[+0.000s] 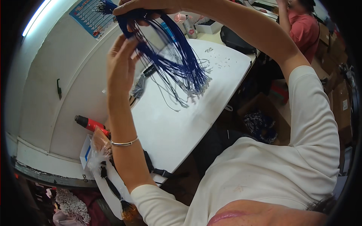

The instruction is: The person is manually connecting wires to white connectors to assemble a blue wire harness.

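A thick bundle of thin blue wires is raised over the white table, bent in a loop with its loose, pale-tipped ends hanging down. My right hand grips the bundle near its top, where the other ends stick out to the left. Just below, my left hand has its fingers bent against some strands, apparently pinching them; its fingertips are partly hidden. Under the hanging wires, a small bunch of grey-tipped wires with a black wrap lies on the table.
Small pale scraps lie at the table's far side, near a black bag and a patterned bottle. A red heat gun and a plastic bag are at the left. An open carton holds more blue wires. A person sits far right.
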Available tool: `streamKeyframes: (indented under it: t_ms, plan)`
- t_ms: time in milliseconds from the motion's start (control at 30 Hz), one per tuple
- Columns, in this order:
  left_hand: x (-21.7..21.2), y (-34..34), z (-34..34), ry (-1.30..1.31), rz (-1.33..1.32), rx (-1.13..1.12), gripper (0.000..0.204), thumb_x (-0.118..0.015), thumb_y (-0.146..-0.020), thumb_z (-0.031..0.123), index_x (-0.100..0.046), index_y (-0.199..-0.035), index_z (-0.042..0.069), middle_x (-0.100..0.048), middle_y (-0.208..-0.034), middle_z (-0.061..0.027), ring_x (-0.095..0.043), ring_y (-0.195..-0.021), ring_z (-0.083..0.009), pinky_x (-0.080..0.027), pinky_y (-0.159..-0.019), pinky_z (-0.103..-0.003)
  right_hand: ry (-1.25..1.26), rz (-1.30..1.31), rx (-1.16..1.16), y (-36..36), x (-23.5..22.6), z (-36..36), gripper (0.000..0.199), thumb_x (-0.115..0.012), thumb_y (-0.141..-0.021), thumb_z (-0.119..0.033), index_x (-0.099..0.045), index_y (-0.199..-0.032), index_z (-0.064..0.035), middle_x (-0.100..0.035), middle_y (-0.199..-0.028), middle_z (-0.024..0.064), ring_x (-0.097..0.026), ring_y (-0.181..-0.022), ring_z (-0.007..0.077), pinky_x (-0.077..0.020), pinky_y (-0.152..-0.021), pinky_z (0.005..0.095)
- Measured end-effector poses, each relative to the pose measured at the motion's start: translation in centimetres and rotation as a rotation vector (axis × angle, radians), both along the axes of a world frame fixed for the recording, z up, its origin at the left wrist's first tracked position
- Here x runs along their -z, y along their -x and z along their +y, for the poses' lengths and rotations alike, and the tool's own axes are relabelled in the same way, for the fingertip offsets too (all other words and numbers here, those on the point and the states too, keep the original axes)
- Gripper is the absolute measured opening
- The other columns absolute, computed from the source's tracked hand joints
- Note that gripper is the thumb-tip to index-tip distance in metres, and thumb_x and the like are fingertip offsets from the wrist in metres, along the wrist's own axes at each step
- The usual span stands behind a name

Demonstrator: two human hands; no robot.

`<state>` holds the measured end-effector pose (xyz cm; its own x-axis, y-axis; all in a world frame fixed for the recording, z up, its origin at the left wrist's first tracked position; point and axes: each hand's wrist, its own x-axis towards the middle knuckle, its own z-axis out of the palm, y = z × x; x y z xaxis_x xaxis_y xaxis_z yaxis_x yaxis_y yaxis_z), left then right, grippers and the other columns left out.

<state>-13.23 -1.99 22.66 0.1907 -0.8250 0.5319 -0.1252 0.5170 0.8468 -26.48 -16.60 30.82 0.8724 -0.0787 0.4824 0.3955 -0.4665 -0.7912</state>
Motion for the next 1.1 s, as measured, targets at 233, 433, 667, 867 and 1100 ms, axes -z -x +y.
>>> streamKeyframes:
  t_ms: [233, 433, 667, 867, 1100]
  plan:
    - [6.9, 0.7, 1.0, -0.233, 0.145, 0.147, 0.041, -0.055, -0.089, 0.011, -0.053, -0.129, 0.003, -0.064, -0.115, -0.0123, -0.061, -0.101, -0.0201, -0.044, -0.083, -0.026, -0.149, 0.137, 0.040, 2.9, -2.5, -1.5, 0.031, -0.059, -0.094, -0.028, -0.057, -0.112, -0.0030, -0.063, -0.100, 0.0126, -0.063, -0.073, 0.0187, -0.0535, -0.055, 0.0281]
    - [8.5, -3.8, 3.7, -0.298, 0.089, -0.032, 0.060, -0.053, -0.088, 0.036, -0.044, -0.139, 0.005, -0.051, -0.134, -0.0141, -0.049, -0.117, -0.0255, -0.033, -0.093, -0.040, -0.007, 0.112, 0.054, 0.7, -1.2, -0.9, 0.034, -0.058, -0.095, -0.026, -0.055, -0.116, -0.0006, -0.062, -0.106, 0.0153, -0.066, -0.085, 0.0237, -0.0596, -0.067, 0.0362]
    - [-0.7, 2.3, 0.1, 0.078, -0.269, -0.404, 0.088, -0.072, -0.074, 0.057, -0.041, -0.141, 0.009, -0.039, -0.142, -0.0198, -0.036, -0.135, -0.0385, -0.026, -0.109, -0.056, 0.076, -0.038, 0.320, -2.6, -0.9, 0.8, 0.034, -0.061, -0.092, -0.022, -0.054, -0.111, 0.0053, -0.065, -0.098, 0.0161, -0.067, -0.080, 0.0252, -0.0606, -0.064, 0.0353]
    - [2.7, 4.1, -1.4, 0.440, -0.398, -0.823, 0.039, -0.074, -0.084, 0.026, -0.058, -0.115, 0.008, -0.060, -0.108, -0.0107, -0.062, -0.097, -0.0222, -0.051, -0.079, -0.031, 0.137, -0.159, 0.449, -6.2, -2.8, -1.2, 0.030, -0.063, -0.091, -0.019, -0.056, -0.104, 0.0069, -0.065, -0.084, 0.0153, -0.067, -0.067, 0.0248, -0.0587, -0.056, 0.0320]
    - [4.8, 5.2, -1.9, 0.507, -0.677, -0.989, 0.014, -0.067, -0.090, 0.018, -0.067, -0.095, 0.004, -0.066, -0.086, -0.0066, -0.062, -0.068, -0.0141, -0.052, -0.068, -0.025, 0.150, -0.144, 0.599, -2.8, -2.1, 1.7, 0.027, -0.063, -0.091, -0.019, -0.059, -0.096, 0.0066, -0.064, -0.076, 0.0153, -0.065, -0.059, 0.0238, -0.0566, -0.051, 0.0308]
